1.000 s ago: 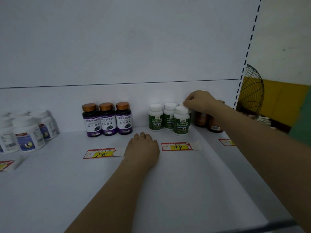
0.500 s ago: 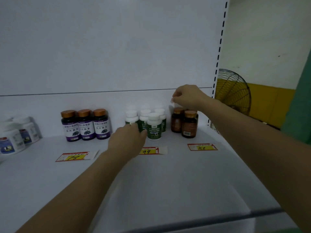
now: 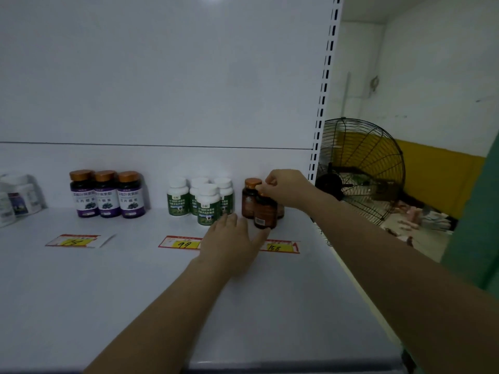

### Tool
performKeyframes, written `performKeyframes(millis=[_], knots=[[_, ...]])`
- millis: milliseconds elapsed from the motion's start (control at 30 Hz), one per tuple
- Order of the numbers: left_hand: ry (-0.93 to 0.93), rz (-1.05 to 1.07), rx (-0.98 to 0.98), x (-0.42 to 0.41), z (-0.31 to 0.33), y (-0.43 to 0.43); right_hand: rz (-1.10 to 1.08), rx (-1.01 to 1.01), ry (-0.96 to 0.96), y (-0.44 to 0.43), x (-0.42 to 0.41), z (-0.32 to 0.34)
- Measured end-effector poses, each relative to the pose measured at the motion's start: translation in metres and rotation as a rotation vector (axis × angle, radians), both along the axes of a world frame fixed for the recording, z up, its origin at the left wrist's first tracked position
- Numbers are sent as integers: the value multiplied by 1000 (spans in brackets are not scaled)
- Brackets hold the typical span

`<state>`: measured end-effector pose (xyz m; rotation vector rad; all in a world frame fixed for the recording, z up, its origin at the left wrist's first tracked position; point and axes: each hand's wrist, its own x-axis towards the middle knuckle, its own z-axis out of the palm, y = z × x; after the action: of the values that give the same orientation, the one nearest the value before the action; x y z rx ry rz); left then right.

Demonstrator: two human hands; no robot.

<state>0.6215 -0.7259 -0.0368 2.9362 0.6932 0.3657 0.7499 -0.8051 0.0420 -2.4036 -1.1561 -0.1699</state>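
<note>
The front amber-brown plastic bottle (image 3: 265, 211) stands upright on the white metal shelf (image 3: 108, 292), just ahead of a matching copper-capped bottle (image 3: 249, 198). The right hand (image 3: 287, 188) pinches its cap from above. The left hand (image 3: 232, 242) lies flat, fingers straight, thumb tip at the bottle's base. Green-labelled white bottles (image 3: 208, 203) cluster just to the left, and a red-and-yellow price tag (image 3: 280, 247) lies in front.
</note>
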Motion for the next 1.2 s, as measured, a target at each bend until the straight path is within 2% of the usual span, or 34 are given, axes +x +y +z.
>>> performKeyframes(millis=[167, 433, 667, 867, 933, 1033, 1200], knots=[[222, -25, 67, -1, -9, 8, -15, 153, 59, 7, -1, -27], [231, -17, -29, -5, -8, 5, -66, 409, 131, 15, -4, -49], [176, -28, 2, -3, -10, 7, -38, 477, 159, 9, -4, -49], [29, -14, 33, 0, -8, 8, 79, 566, 336, -1, -9, -29], [-134, -23, -90, 1, -2, 10, 130, 580, 434, -2, -11, -22], [-425, -91, -488, -2, 8, 15, 224, 598, 565, -4, -13, -16], [-538, -221, -908, -5, 22, 19, 418, 711, 730, -8, -12, -10]])
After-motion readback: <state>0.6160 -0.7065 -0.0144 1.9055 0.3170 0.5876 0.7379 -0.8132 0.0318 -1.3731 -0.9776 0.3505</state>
